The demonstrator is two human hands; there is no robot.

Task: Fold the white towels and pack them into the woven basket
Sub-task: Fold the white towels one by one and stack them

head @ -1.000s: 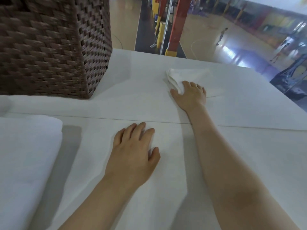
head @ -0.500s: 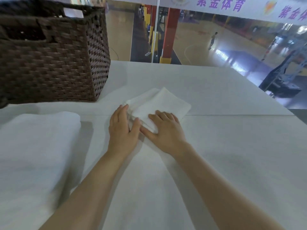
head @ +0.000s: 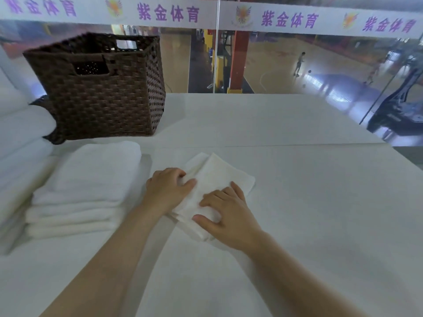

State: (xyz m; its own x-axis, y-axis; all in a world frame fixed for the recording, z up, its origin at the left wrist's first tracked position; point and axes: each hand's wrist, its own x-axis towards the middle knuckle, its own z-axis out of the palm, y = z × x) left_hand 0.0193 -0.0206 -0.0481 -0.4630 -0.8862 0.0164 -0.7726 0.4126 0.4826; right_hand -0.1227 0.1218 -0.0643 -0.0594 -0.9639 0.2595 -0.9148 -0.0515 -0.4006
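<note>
Soft folded square towel (head: 217, 179) underhand

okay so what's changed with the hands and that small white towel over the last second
The right hand dragged the small towel from the far side of the table back toward the person. The left hand, which lay flat on bare table, came over and now has its fingers curled in a grip on the towel's left edge. The right hand presses on top. The woven basket and the stack of folded towels look unmoved.

white table (head: 297, 179), glass wall (head: 286, 65), court floor (head: 274, 72)
</note>
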